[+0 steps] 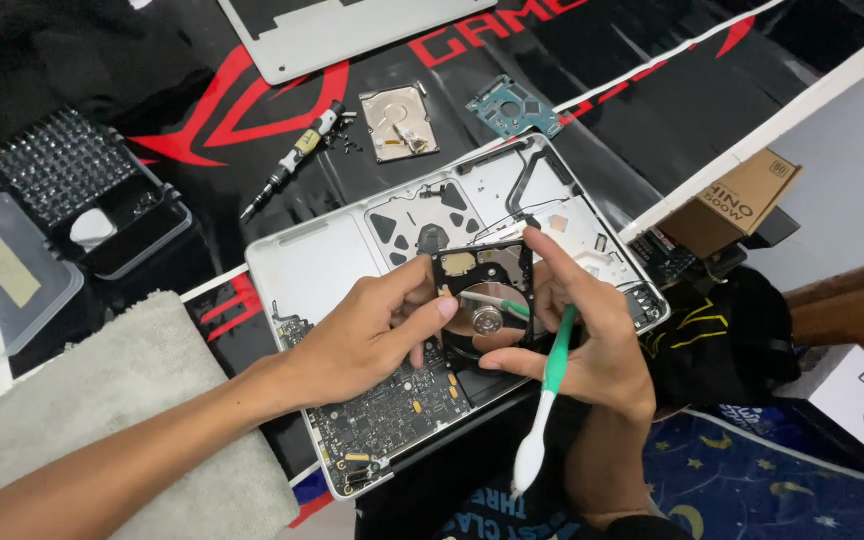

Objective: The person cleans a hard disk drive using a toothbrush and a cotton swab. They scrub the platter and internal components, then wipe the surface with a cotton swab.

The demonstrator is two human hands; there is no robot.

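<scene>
My left hand and my right hand together hold an opened hard drive with a shiny platter, tilted up above an open laptop chassis. My left thumb and fingers pinch the drive's left edge. My right hand supports its right side and also grips a green and white toothbrush, whose handle points down toward me. The laptop's circuit board shows below my left hand.
A second opened drive, a small green circuit board, a screwdriver and loose screws lie on the black and red mat. A bit set case sits left, a grey towel near left, a cardboard box right, the laptop's bottom cover at the top.
</scene>
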